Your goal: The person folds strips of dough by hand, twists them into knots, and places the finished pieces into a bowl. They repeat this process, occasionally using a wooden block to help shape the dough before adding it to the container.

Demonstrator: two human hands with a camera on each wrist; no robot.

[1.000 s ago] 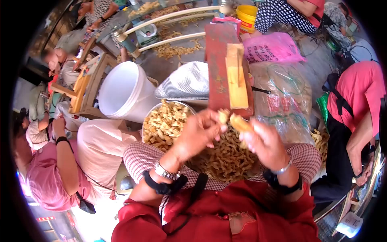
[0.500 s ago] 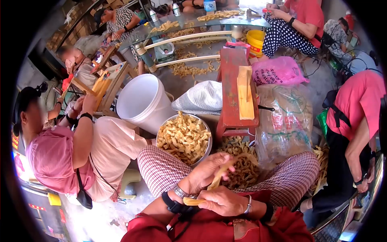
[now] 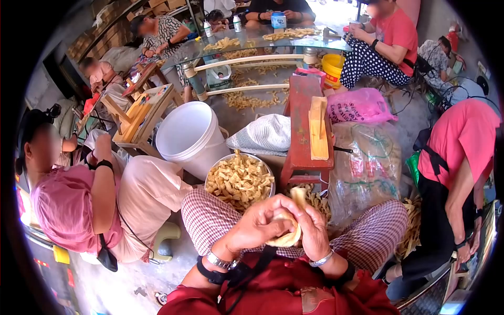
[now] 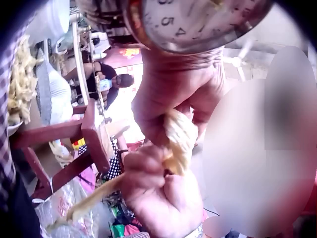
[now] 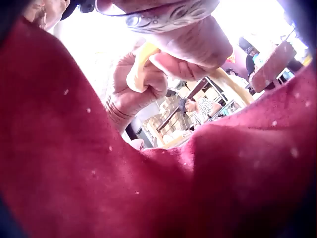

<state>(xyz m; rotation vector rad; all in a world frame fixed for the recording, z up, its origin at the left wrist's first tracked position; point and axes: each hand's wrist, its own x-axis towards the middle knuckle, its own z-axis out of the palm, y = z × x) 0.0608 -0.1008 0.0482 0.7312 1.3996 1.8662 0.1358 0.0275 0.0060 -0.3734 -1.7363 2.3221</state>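
Note:
Both hands meet above the lap around a pale yellow, folded strip (image 3: 287,237). My left hand (image 3: 258,223) curls its fingers and thumb round the strip's looped part. Close beside it, my right hand (image 3: 315,233) pinches the same strip, and a free end stands up beyond the fingers. In the left wrist view the strip (image 4: 181,139) bulges between the left hand (image 4: 178,87) and the right hand (image 4: 161,198), with a long tail off to the lower left. The right wrist view shows a bent yellow band (image 5: 141,69) between the hands.
A metal bowl of folded pieces (image 3: 240,178) stands beyond the left knee, near a white bucket (image 3: 188,131). Ahead is a red bench (image 3: 302,152) bearing a wooden block (image 3: 318,131). Clear plastic bags (image 3: 365,168) lie right of it. People sit on both sides.
The hands have come together, the right one moving up and right from near the left wrist. The long strip held loosely before is now bent into a loop. The head view has shifted slightly.

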